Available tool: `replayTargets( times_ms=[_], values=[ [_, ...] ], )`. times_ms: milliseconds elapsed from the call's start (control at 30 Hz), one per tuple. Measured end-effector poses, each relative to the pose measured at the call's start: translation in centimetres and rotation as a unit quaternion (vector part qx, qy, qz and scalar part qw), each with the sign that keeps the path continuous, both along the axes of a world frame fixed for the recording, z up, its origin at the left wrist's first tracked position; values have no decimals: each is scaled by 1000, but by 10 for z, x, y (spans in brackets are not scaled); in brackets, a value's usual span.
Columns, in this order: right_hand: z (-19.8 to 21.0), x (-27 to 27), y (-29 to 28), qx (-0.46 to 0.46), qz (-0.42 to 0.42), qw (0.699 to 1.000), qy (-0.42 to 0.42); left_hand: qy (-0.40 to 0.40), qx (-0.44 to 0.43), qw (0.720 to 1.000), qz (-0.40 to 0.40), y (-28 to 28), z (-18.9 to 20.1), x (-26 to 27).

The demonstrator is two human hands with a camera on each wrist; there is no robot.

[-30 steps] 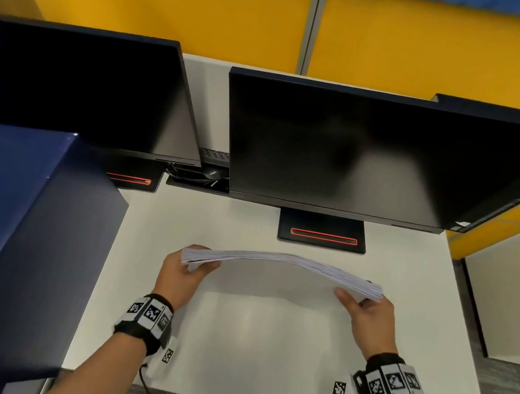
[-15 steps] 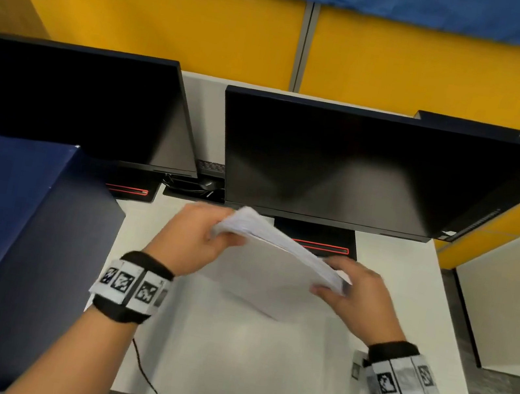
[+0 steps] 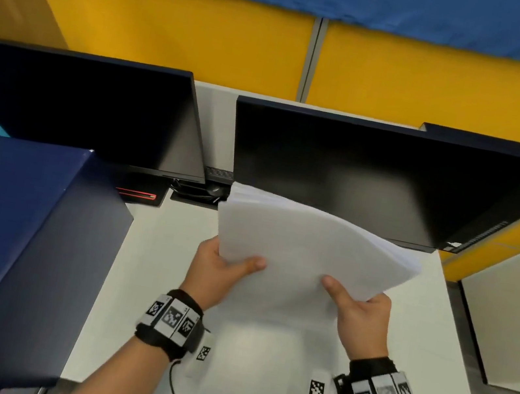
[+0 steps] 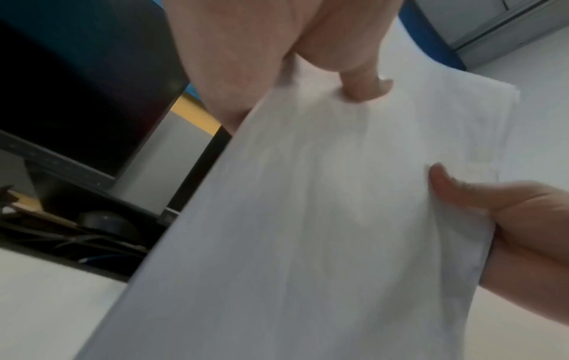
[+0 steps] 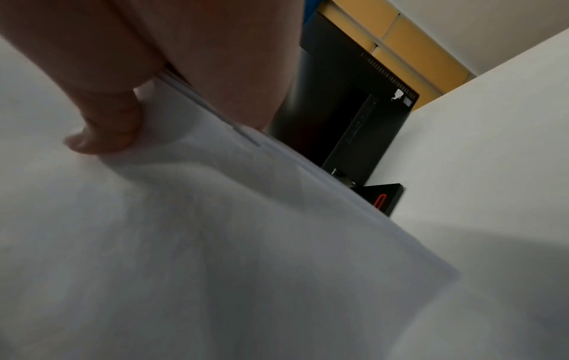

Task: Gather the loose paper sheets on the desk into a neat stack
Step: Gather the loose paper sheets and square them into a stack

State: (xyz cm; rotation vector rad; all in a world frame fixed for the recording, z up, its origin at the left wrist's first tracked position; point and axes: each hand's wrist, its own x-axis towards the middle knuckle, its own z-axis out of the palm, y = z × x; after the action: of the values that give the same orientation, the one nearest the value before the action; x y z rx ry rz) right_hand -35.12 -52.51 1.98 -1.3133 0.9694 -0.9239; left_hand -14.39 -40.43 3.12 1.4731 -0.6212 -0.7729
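Observation:
A thick stack of white paper sheets (image 3: 305,249) is held up off the white desk (image 3: 258,361), tilted with its top face toward me. My left hand (image 3: 219,265) grips its lower left edge, thumb on top. My right hand (image 3: 360,306) grips the lower right edge, thumb (image 3: 332,283) on top. In the left wrist view the stack (image 4: 307,219) fills the frame with the left thumb (image 4: 363,90) pressed on it and the right hand (image 4: 508,214) at its far side. The right wrist view shows the stack (image 5: 215,231) under the right thumb (image 5: 104,126). The sheets' far edges fan slightly.
Two dark monitors (image 3: 78,104) (image 3: 374,181) stand at the back of the desk, with black stand bases (image 3: 138,195) marked in red. A dark blue partition (image 3: 12,251) flanks the left side. Yellow partition panels (image 3: 176,31) rise behind.
The stack went from lying flat and low between my hands to being lifted, swung round and tilted up toward me. Both hands moved to its near edge.

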Motion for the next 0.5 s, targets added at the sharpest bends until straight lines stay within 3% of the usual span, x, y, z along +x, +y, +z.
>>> replayTargets(
  times_ms=[167, 367, 500],
  values=[
    [-31, -8, -3, 1, 25, 999, 24, -18, 27, 999, 16, -5, -30, -4],
    [-85, -8, -7, 72, 47, 992, 93, 16, 60, 998, 32, -10, -60, -12],
    [-97, -7, -11, 93, 58, 987, 121, 1, 68, 998, 17, -11, -68, -7]
  ],
)
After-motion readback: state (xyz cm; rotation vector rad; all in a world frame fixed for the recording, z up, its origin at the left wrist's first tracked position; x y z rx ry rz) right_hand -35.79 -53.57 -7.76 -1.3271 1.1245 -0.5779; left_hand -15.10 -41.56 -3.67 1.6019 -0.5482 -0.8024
